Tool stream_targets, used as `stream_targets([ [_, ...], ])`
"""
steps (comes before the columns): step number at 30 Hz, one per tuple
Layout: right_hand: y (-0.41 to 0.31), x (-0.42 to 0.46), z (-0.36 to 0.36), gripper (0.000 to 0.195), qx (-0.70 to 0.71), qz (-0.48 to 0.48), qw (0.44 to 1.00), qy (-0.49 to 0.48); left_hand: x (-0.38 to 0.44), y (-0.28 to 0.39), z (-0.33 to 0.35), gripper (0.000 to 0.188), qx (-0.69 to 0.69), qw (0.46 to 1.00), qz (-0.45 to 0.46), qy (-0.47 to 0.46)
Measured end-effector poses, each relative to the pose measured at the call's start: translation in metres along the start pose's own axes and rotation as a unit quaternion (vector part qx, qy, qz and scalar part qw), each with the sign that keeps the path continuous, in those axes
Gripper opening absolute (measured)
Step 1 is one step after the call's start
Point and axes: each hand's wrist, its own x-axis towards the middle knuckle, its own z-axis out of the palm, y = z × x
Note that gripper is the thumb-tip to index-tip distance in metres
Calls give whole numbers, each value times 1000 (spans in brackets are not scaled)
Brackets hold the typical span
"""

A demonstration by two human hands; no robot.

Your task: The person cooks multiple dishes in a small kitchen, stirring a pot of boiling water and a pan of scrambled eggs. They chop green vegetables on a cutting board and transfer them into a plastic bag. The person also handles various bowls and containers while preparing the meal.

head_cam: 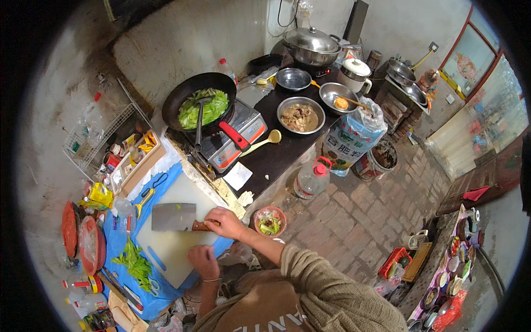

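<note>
My right hand (226,223) grips the wooden handle of a cleaver (173,216), whose broad blade lies over a white cutting board (166,253) with green bits on the metal. My left hand (204,261) is at the board's near edge, fingers curled; whether it holds anything cannot be told. Leafy green stalks (135,263) lie left of the board on blue plastic sheeting, beside scissors (154,286). A black wok (168,106) with a red handle sits on a portable cooker (249,120), holding sliced green vegetable (195,112) and a metal spatula (200,124).
Past the cooker are a steel bowl of meat pieces (299,118), a bowl with a wooden-handled utensil (332,92) and a lidded steel pot (312,41). A basket of scraps (269,222), a plastic jug (311,182) and a bucket (383,155) stand below. A condiment tray (137,164) is left.
</note>
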Motion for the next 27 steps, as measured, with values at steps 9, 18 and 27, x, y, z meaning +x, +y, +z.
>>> stream_targets([
  [9,3,4,-9,14,52,27,998,-21,29,-7,-3,17,-30,973,-187,135],
  [18,101,-36,-94,17,49,314,935,159,27,-31,7,23,103,979,-149,89],
  [27,179,-12,-139,24,-332,166,928,24,28,-29,7,23,104,977,-169,75],
])
